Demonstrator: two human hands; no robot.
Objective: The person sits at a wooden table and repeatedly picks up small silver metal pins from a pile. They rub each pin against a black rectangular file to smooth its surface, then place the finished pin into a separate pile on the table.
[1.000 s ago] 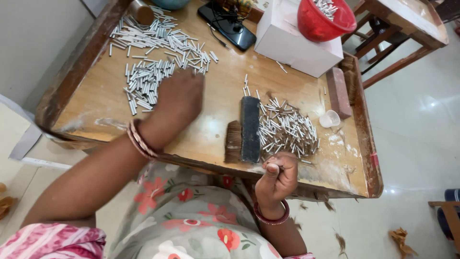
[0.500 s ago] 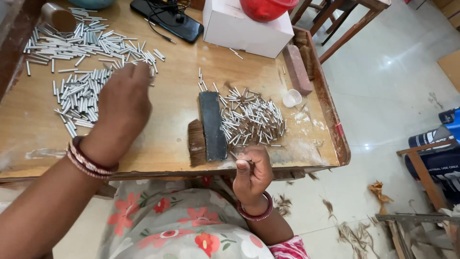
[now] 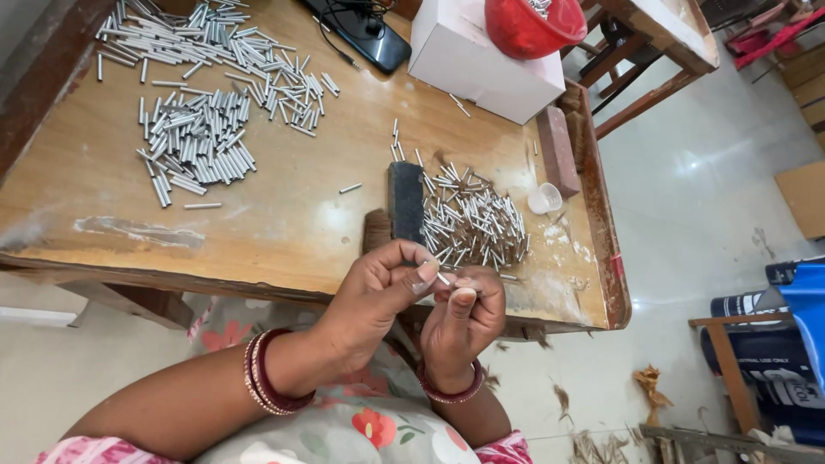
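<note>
Silver metal pin (image 3: 443,279): a short, thin, straight rod with a bright finish; only a small length is seen, the rest is covered by fingertips.
Pin position: held in the air just off the near edge of the tabletop (image 3: 301,223), between the two hands, in front of the person's lap.
Left hand (image 3: 378,296): grip closed on the pin, thumb pressed against the forefinger at one end; red and gold bangles are worn at the wrist.
Right hand (image 3: 464,314): grip closed on the other end of the pin, thumb upward, fingers curled; a dark red bangle is worn at the wrist.
Hands: touching each other at the fingertips.
Near pile of pins (image 3: 473,219): loose, crossed in all directions, lying on the tabletop just beyond the hands.
Dark block (image 3: 406,202): flat, oblong, laid beside the near pile on its left.
Far piles of pins (image 3: 198,137): more evenly laid, well apart from the hands, toward the far left.
White box (image 3: 481,60): at the far edge, with a red bowl (image 3: 533,26) resting on it.
Small white cup (image 3: 545,198): just right of the near pile.
</note>
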